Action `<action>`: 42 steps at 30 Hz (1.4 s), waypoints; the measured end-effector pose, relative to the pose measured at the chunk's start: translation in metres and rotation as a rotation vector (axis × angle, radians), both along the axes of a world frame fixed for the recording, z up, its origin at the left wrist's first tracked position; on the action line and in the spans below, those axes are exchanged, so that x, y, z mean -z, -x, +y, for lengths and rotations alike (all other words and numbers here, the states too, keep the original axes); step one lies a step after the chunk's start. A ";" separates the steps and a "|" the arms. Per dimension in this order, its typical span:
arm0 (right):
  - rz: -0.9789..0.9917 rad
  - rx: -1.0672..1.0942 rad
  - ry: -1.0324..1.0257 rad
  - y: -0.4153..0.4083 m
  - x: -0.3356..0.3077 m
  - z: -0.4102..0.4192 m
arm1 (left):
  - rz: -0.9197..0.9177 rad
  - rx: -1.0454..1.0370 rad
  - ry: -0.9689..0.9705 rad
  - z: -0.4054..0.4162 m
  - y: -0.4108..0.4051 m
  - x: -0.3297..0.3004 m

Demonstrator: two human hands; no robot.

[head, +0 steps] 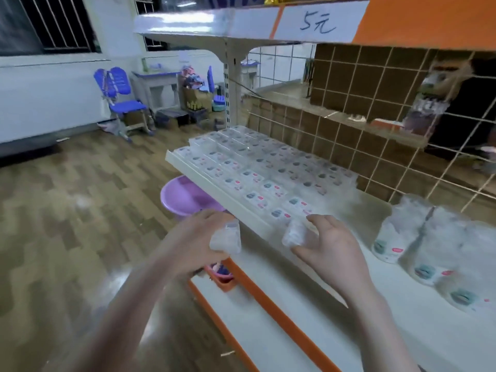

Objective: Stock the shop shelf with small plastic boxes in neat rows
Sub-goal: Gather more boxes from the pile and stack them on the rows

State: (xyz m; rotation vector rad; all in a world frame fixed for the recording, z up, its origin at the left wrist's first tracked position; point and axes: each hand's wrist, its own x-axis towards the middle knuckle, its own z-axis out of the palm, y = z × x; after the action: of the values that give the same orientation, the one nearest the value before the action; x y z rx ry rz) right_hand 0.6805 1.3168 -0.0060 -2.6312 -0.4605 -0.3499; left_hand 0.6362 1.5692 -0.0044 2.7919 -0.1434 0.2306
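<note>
- Clear plastic shows in both hands, nearest the camera. The left hand (204, 237) is curled around one small box (226, 237), held in the air just off the front edge of the shelf (349, 296), above the floor.
- The right hand (330, 242) pinches a second small box (294, 233) between thumb and fingertips, right at the shelf's front edge. Blur hides whether it touches the shelf yet.
- Judging by their look, these boxes are light, stiff and smooth, so likely slippery. A hold across two opposite side walls, as the right hand has, should let a box go down flat without nudging its neighbours.
- Below the hands, an orange-edged lower shelf (271, 299) carries a small orange tray (224, 280) at its front corner.
- To the right on the shelf, toward its back edge, loose clear bags of boxes (429, 245) lie in a heap, apart from the rows.
- Just beyond the hands, stocked rows of boxes (257, 170) run along the shelf from its far left corner toward the hands, edge to edge. The row nearest the front edge ends just before the right hand's box, so the next place seems to be there.
- A purple basin (182, 197) sits below the shelf's far left corner.
- Behind the shelf stands a wire grid back panel (375, 108).
- Overhead, an upper shelf bears a handwritten price label (318, 22).
- Farthest off, across the wooden floor, a blue chair (120, 100) stands by the wall.
</note>
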 end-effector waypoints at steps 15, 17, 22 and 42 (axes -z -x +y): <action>0.029 0.128 0.196 -0.141 -0.007 0.135 | 0.051 0.099 -0.164 0.124 -0.191 -0.017; 0.045 0.170 0.201 -0.152 -0.005 0.153 | 0.062 0.129 -0.147 0.141 -0.208 -0.012; 0.036 0.300 0.202 -0.180 0.002 0.208 | 0.056 0.274 -0.132 0.198 -0.258 -0.006; 0.343 0.520 0.316 -0.247 -0.001 0.354 | 0.099 0.665 0.008 0.330 -0.359 -0.014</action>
State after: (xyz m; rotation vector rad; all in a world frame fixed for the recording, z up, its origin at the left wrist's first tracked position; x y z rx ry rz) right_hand 0.9276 1.6711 -0.0054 -3.0118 0.3143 0.0311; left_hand 0.9952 1.8996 0.0100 2.5654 -1.0100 -0.0720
